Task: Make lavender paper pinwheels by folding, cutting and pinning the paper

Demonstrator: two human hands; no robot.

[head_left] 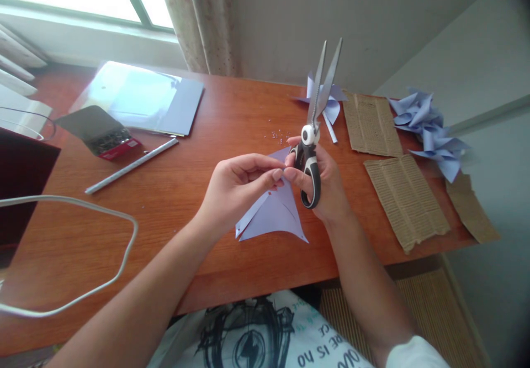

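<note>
My right hand (327, 180) is wrapped round the handles of a pair of scissors (309, 158), whose blades point up and away, slightly parted. My left hand (240, 185) has its thumb and forefinger pinched together, meeting my right fingertips; whatever is between them is too small or hidden to make out. Below both hands is a piece of lilac paper (273, 219) with slits cut into it and small holes near its corners. My fingers cover part of its middle.
A paper pinwheel (331, 108), cardboard pieces (406, 202) and more folded lilac paper (422, 119) lie right. Tiny scraps (279, 135) dot the table (199, 279). Left are a rolled paper stick (132, 166), an open small box (103, 136), a clear folder (141, 97) and a white cable (132, 246).
</note>
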